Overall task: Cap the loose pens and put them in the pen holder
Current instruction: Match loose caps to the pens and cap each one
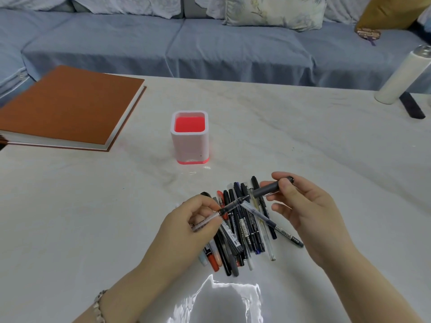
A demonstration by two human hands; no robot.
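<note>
The left hand [186,220] pinched a clear-barrelled pen [229,207] near its grip, tip angled up toward the right hand [303,206], whose thumb and fingers held a dark grey cap [265,190] just apart from that tip. To cap it cleanly, I'd judge tip and cap mouth needed lining up on one axis before pushing straight home. Both hovered over the pile of loose pens [245,231] on the counter [303,136], the white pen holder [189,145] standing farther back, no pens showing in it.

Pen holder [189,138] behind pen pile [242,229]
</note>
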